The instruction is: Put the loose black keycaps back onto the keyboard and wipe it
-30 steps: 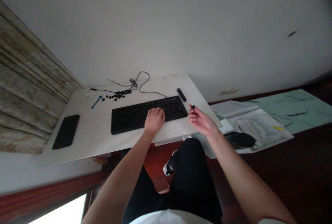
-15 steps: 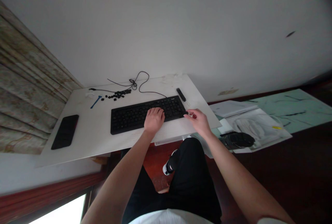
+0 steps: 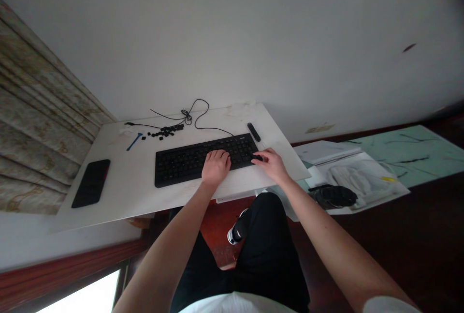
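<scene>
- Keyboard [image 3: 181, 170], black and full-length: the right hand [image 3: 273, 165] has come down from the air onto its right end, its fingers [image 3: 264, 157] pinched on what looks like a small black keycap [image 3: 256, 158] (too small to be sure). The left hand [image 3: 216, 168] lies on the keys, fingers slightly curled, holding nothing visible.
- Table [image 3: 119, 185], white, runs under both sets of fingers. Well left of them lies a black phone [image 3: 90, 183].
- Beyond the left hand's fingers, a looped black cable [image 3: 197, 119] and a heap of loose keycaps [image 3: 165, 132] lie near a blue tool [image 3: 134, 141].
- Just beyond the right hand's fingers sits a slim black bar [image 3: 254, 132].
- Wall [image 3: 232, 37] rises beyond the fingers, a patterned curtain [image 3: 32, 110] hangs far to their left, and to their right a green-veined sheet [image 3: 409, 153] lies on the wooden floor [image 3: 398, 240], with papers [image 3: 362, 180] and a black object [image 3: 333, 196].
</scene>
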`<state>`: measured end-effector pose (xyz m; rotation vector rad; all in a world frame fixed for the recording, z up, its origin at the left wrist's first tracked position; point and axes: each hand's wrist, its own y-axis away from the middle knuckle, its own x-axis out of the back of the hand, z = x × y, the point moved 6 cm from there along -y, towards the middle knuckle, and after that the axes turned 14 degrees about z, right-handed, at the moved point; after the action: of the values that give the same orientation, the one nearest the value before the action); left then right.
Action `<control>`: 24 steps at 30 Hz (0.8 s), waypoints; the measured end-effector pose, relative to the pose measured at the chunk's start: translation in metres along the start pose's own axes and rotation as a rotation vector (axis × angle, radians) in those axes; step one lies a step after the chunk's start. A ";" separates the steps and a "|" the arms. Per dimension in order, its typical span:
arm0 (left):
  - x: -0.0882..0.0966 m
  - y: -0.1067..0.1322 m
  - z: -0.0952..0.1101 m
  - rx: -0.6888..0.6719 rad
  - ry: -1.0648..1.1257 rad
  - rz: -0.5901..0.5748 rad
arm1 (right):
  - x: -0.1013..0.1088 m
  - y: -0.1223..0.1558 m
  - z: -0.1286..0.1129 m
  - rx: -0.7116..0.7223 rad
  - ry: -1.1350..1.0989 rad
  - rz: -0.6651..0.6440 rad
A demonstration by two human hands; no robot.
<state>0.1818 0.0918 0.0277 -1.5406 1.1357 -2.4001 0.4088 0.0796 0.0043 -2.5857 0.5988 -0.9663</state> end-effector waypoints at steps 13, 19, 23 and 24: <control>0.001 0.000 0.000 0.004 0.002 0.006 | 0.002 0.000 -0.005 0.007 -0.049 -0.053; 0.000 0.000 0.000 0.011 0.007 -0.002 | 0.000 0.000 -0.003 -0.034 -0.067 -0.059; 0.001 0.000 0.000 0.008 0.007 -0.002 | -0.006 -0.014 0.005 -0.233 -0.102 -0.186; 0.001 0.000 0.000 0.009 0.005 -0.002 | -0.008 -0.018 0.007 -0.285 -0.105 -0.247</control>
<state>0.1818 0.0914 0.0286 -1.5339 1.1233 -2.4086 0.4125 0.1001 0.0025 -2.9991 0.4219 -0.8631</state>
